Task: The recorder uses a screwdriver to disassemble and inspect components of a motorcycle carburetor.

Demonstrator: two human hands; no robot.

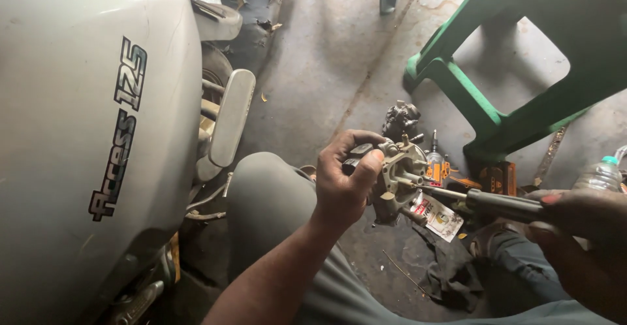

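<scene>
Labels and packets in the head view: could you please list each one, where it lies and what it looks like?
Decal: on the scooter's grey side panel, running up it at left; slanted dark lettering with a pale outline.
Small packet: flat on the concrete floor, just below the metal engine part held in the left hand; white, rectangular, red and dark print.
Plastic bottle: right edge, above the right hand; clear, blue-green cap, label unclear.

Around me on the workshop floor

A grey scooter panel (85,136) fills my left, a green plastic stool (522,57) stands at my upper right, a plastic bottle (601,175) sits far right, and a dark rag (450,269) lies by a small printed packet (439,217)
</scene>
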